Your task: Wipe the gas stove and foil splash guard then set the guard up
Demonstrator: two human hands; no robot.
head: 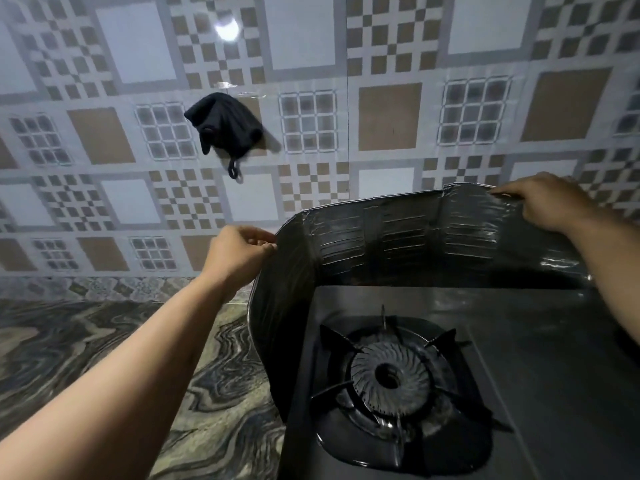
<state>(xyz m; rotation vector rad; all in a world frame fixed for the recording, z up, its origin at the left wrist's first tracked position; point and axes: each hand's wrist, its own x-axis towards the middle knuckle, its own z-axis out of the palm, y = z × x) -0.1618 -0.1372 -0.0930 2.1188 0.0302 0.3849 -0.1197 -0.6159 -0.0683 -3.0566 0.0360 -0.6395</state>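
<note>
Foil splash guard [398, 237], one creased dark sheet, stands upright on the marbled bench [86, 358], curving round the back and left side of one black gas stove [519, 375] with a single burner [389, 374] in view. Two hands hold its top edge. Left hand [235, 252] pinches the left corner between thumb and curled fingers [268, 249]. Right hand [547, 200] curls its fingers over the right end. One dark cloth [225, 124] hangs on the tiled wall [381, 116].

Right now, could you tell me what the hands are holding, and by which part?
Both grip the dark foil splash guard by its top edge: left hand, right hand.
</note>
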